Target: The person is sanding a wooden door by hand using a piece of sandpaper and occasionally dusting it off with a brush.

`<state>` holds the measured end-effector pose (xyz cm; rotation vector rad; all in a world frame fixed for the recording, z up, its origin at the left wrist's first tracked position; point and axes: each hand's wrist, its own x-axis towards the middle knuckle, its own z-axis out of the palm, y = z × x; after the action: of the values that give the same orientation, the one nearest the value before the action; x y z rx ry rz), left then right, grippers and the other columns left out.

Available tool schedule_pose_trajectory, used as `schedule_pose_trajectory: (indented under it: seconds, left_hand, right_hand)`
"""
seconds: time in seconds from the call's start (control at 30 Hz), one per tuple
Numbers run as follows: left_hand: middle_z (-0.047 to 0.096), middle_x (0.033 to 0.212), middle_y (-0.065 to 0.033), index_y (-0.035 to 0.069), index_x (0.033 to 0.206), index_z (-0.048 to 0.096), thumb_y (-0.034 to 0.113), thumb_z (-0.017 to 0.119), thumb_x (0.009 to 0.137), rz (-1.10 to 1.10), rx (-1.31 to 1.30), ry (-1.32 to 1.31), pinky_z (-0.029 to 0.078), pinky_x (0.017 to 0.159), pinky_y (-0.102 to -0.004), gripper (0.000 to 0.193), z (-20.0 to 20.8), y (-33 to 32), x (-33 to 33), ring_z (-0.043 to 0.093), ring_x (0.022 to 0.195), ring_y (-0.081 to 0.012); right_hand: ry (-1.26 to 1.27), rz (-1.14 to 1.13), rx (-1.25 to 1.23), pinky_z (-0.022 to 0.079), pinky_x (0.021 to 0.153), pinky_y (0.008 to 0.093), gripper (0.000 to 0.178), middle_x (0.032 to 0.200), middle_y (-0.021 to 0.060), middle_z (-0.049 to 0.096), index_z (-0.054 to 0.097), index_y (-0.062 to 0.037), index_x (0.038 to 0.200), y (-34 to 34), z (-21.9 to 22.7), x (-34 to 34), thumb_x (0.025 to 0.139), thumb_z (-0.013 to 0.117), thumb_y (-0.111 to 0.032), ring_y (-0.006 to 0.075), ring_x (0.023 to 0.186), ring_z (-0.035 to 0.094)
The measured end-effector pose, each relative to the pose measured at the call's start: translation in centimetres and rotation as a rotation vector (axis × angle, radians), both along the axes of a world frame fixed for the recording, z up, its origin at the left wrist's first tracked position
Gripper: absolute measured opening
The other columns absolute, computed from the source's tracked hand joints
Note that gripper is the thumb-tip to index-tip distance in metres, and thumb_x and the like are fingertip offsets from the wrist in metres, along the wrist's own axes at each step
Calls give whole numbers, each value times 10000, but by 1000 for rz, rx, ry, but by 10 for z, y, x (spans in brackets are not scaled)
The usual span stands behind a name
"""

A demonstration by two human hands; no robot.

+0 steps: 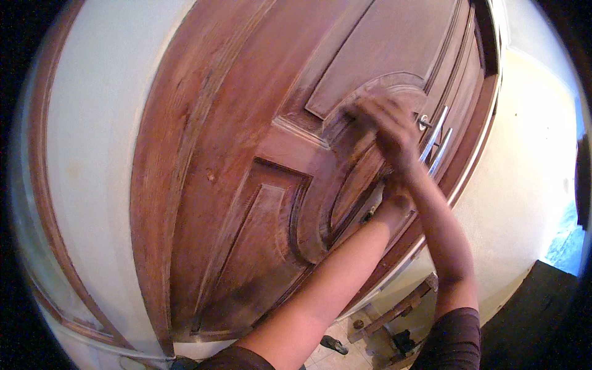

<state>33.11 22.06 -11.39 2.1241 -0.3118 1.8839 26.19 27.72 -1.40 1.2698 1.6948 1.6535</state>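
Note:
A brown carved wooden door [240, 142] fills most of the view, with raised panels and a curved moulding in its middle. My right hand [387, 126] is up against or just over the curved moulding, its fingers pointing left and smeared by motion. Whether it holds anything I cannot tell. My left hand [398, 188] is close to the door, lower down, behind my right wrist. Its fingers are mostly hidden, so its grip does not show. Just right of my hands, a silver pull handle [436, 132] stands out from the door, next to a round lock plate [423, 121].
Below on the tiled floor is a wooden frame with rungs [394, 316], like a stool or short ladder. A dark sandal-like thing [333, 344] lies beside it. A pale wall [512, 160] and a black flat-sided object [533, 302] are at right; a wood-framed window [52, 185] is at left.

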Motion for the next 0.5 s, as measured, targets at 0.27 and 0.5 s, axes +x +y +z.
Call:
schedule_pose_trajectory:
  seconds: [0.27, 0.5]
  left_hand:
    - [701, 1032, -261, -7, 1403, 505, 316, 531, 1076, -208, -195, -143, 535, 894, -527, 460, -8, -22, 4, 690, 945, -423]
    - [696, 1183, -173, 74, 1247, 628, 266, 589, 1028, -538, -230, 231, 520, 987, -493, 294, -4, -20, -8, 681, 1085, -379]
  right_hand:
    - [57, -82, 79, 432, 1153, 463, 383, 1389, 131, 671, 693, -73, 1309, 3, -10, 10, 969, 557, -184, 308, 1334, 598]
    - [201, 182, 304, 539, 1003, 443, 366, 1205, 170, 749, 766, -38, 1165, -10, 27, -19, 834, 622, 19, 342, 1155, 704]
